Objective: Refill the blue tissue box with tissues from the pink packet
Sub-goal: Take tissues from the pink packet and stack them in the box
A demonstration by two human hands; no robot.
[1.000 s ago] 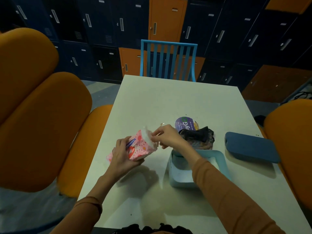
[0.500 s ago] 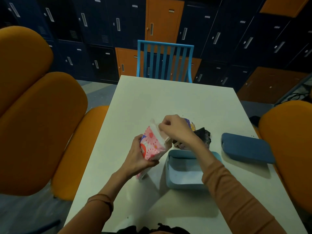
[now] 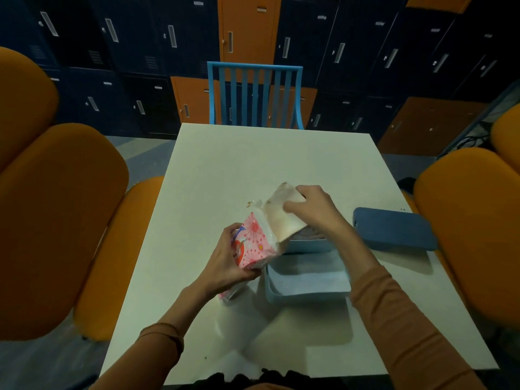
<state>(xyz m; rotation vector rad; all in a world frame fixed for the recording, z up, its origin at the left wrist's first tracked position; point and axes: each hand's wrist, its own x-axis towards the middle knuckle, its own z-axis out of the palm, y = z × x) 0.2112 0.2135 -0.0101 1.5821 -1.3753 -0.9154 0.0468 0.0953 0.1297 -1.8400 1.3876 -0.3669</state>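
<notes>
An orange padded chair stands at the left of the white rectangular tabletop. Over the tabletop's near half, the left hand is wrapped around the pink patterned plastic tissue packet, held tilted with its torn end up and to the right. A thick stack of white tissues juts halfway out of that open end, and the right hand is clamped on the stack's upper part, thumb on its near face. Just below and right of the packet, the light blue open tissue box sits on the tabletop, uncovered. Further right lies the dark blue flat lid, apart from the box. Another orange chair stands at the right edge.
</notes>
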